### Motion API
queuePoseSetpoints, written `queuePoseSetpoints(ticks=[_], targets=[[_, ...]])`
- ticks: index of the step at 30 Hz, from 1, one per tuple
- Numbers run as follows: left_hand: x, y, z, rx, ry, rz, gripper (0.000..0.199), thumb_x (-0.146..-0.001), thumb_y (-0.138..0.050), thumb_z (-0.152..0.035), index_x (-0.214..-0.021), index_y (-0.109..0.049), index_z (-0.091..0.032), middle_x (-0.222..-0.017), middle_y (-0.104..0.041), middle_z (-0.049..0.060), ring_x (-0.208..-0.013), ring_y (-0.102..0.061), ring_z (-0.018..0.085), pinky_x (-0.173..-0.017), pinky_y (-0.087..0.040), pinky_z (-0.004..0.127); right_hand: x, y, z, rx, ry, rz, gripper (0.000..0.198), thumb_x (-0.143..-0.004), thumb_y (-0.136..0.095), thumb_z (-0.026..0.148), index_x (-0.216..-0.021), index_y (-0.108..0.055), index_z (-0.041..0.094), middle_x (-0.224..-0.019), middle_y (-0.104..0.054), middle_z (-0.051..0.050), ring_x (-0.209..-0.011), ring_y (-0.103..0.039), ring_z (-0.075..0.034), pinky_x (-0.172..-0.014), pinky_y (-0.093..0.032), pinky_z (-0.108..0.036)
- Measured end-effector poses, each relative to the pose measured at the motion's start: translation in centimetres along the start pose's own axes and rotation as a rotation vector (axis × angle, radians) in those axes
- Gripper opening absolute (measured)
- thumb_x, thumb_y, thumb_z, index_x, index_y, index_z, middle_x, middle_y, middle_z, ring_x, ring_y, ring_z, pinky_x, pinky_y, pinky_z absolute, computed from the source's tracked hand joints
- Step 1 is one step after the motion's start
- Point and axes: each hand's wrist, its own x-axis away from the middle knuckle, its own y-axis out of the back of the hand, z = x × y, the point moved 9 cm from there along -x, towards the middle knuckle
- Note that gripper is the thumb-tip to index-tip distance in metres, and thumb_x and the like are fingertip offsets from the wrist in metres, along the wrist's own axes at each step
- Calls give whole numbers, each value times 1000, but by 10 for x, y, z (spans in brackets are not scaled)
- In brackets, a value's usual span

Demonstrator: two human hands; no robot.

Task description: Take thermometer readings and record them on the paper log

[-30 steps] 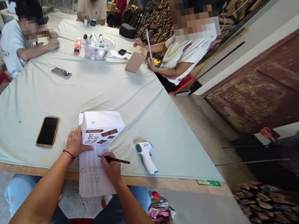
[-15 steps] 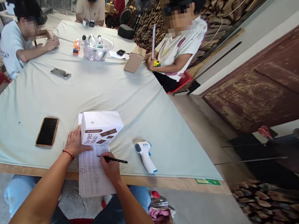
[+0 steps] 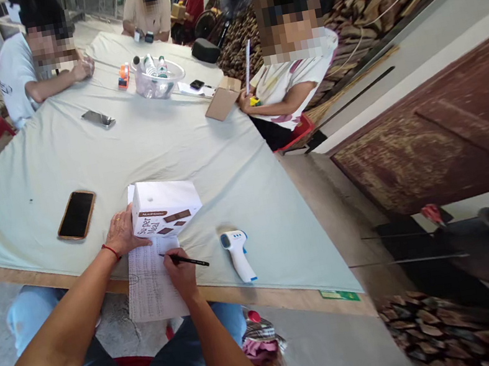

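On lined paper (image 3: pixel 151 284), slim black pen (image 3: pixel 186 260)

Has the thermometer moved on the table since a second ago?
No. The thermometer lies just as far right of the white box and the paper as before; its slight shift in the picture is camera motion.

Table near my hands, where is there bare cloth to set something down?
Bare cloth lies between the phone and the box, and right of the thermometer toward the table edge. The wide middle beyond the box is bare too. It is crowded where the left hand holds the paper and the right hand holds the pen.
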Motion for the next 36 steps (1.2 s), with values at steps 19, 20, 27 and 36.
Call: queuePoseSetpoints(ticks=[19, 20, 27, 36], targets=[[-1, 3, -2, -3, -2, -16, 130, -48, -96, -45, -157, -30, -17, -145, -55, 21, -138, -50, 42, -118, -35, 55, 1, 3, -4, 28, 42, -27, 17, -75, -57, 39, -75, -59, 23, -66, -59, 1, -64, -53, -16, -65, -47, -31], [-1, 3, -2, -2, -1, -15, 130, -48, -97, -45, -157, -30, -16, -146, -54, 21, -138, -49, 42, -118, -34, 55, 1, 3, -4, 25, 46, -32, 16, -76, -57, 39, -75, -59, 23, -67, -59, 1, -65, -53, -16, -66, -47, -31], [-1, 4, -5, -16, -3, 0, 131, -50, -96, -43, -157, -27, -13, -147, -54, 23, -139, -50, 41, -118, -34, 55, 1, 2, -3, 40, 74, -24, 15, -77, -56, 38, -75, -59, 23, -66, -59, 2, -64, -52, -16, -65, -47, -30], [0, 6, -8, -38, 7, 21, 129, -52, -95, -43, -157, -26, -14, -147, -54, 22, -140, -49, 40, -119, -34, 55, 1, 4, -4, 40, 59, -29, 16, -77, -57, 39, -76, -59, 23, -67, -60, 1, -64, -54, -16, -65, -48, -30]])
